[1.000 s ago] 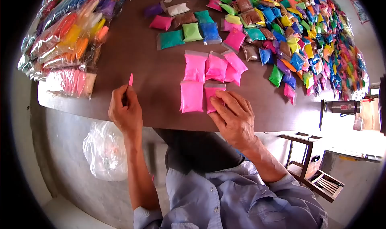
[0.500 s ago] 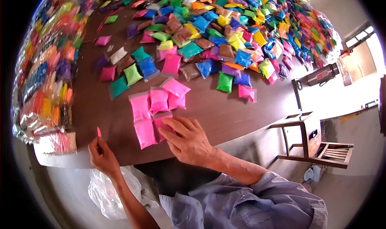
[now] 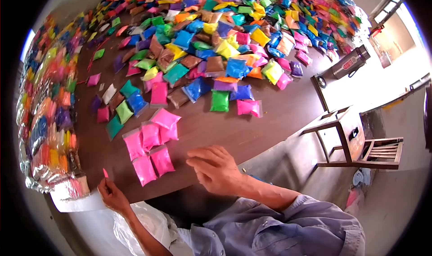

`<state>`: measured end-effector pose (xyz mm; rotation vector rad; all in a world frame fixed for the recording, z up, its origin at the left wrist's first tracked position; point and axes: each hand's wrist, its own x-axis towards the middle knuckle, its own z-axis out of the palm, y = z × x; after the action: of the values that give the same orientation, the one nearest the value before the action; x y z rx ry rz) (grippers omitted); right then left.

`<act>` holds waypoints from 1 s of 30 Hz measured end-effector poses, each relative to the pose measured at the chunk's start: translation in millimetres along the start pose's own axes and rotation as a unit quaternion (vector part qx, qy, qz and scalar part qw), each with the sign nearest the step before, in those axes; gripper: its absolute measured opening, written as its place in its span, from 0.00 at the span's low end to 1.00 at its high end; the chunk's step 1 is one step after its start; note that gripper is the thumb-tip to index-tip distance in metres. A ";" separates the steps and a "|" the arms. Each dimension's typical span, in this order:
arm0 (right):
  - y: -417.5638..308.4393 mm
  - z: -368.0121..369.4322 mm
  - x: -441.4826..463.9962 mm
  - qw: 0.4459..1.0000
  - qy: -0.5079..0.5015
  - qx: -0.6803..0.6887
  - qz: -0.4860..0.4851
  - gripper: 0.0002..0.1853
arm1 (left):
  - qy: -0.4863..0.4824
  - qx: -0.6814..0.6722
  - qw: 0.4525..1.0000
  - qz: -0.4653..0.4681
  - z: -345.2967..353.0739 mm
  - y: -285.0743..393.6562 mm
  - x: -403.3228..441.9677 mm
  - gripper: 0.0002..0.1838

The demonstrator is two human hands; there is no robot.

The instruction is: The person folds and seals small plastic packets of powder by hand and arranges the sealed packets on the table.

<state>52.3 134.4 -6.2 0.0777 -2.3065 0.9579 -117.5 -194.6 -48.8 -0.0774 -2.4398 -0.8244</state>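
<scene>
My left hand [image 3: 113,195] is closed at the table's front edge. A thin, pointed pink piece [image 3: 105,173] sticks up from its fingers; it looks like a small plastic tool, but most of it is hidden. My right hand [image 3: 216,169] is held out over the front edge, fingers loosely bent, with nothing seen in it. To its left, apart from it, several bright pink packets lie grouped on the table. The closest pink packet [image 3: 162,160] lies beside another pink packet [image 3: 144,170], and the others, some overlapping, are just behind them.
A big heap of small coloured packets [image 3: 216,65] covers the back of the brown table [image 3: 211,132]. Clear bags of coloured packets [image 3: 49,134] are piled along the left edge. A dark flask [image 3: 351,62] stands at the right, near a wooden stool [image 3: 342,141]. A plastic bag [image 3: 146,224] hangs below.
My right hand has drawn away from the pink packets, to their right. The whole view has shifted, so the packets sit lower and further left. My left hand still holds the pink piece.
</scene>
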 end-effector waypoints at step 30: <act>163.2 -204.1 1.5 0.881 0.195 -0.359 0.237 0.14 | -0.030 0.013 0.999 0.004 2.6 -18.2 2.1 0.10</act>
<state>113.7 388.3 3.1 -0.9377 -2.1723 0.2215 -124.6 -208.1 -59.4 -0.1035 -2.5049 -0.7976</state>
